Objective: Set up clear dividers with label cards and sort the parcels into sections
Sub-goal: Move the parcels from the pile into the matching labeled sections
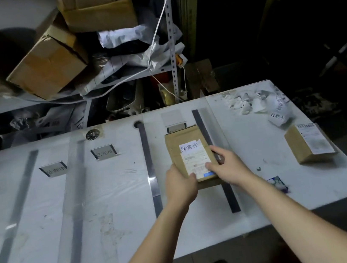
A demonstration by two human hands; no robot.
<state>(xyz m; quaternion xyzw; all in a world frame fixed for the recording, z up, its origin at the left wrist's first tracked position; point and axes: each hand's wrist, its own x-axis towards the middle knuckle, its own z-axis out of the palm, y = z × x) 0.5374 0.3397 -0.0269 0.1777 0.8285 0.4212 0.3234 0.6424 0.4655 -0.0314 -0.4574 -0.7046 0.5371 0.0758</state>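
Half-hidden label card [176, 128], apparently, behind parcel [174, 145]

The table [254, 187] is white, with faint brownish stains and small dark marks. The strips [148, 157] on it are dark grey. The label card [103, 152] is white with black characters and black side edges. The cardboard parcel [175, 144] is brown. Its shipping label [195, 161] is white with fine grey print and a blue patch at the lower edge, and the slip [189, 147] above is white with black characters. The second parcel [297, 147] is the same brown, with a white label. The crumpled paper [253, 102] is white with black characters. The shelf boxes [47, 66] are brown, and the cable [159, 21] is white.
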